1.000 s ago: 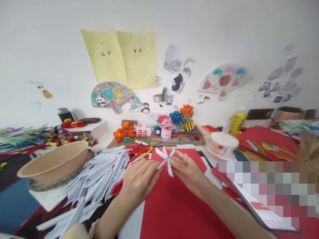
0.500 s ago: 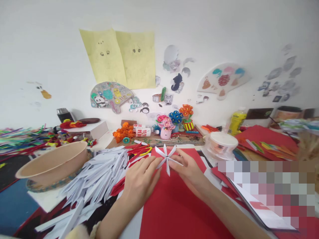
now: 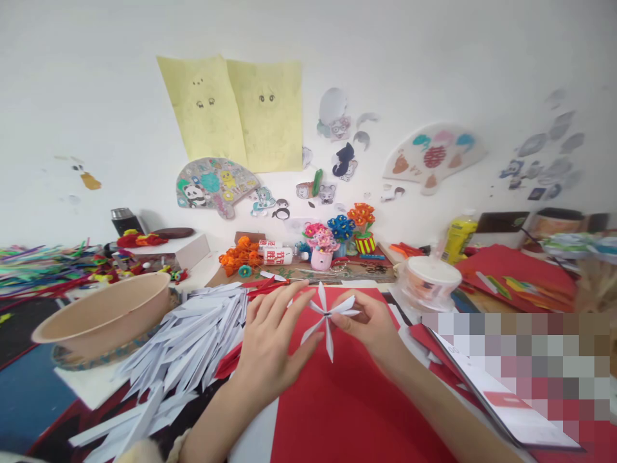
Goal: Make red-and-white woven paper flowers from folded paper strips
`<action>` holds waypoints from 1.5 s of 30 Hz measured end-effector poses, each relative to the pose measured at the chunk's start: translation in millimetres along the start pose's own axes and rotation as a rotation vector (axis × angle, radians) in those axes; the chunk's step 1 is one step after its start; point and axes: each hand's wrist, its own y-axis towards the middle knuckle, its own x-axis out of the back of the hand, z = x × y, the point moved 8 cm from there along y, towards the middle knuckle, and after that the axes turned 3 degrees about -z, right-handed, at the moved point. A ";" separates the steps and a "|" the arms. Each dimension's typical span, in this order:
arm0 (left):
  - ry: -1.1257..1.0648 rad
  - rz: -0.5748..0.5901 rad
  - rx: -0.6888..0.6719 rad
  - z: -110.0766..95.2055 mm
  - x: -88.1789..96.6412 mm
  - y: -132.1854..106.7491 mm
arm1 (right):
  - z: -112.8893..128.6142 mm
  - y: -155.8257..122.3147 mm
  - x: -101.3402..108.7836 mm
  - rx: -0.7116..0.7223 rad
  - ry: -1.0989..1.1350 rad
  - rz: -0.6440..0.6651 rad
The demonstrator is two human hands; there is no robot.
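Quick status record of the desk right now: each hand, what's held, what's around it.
Right hand: pinches the white paper star near its centre
Left hand: fingers spread, thumb by the star's lower-left petal
Under the star: red sheet
Left of hands: pile of folded white strips; beige bowl
Right of hands: lidded clear tub
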 end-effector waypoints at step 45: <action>-0.887 0.517 0.417 19.5 -40.8 -12.8 | -1.7 -17.5 -36.0 -0.018 -0.185 0.420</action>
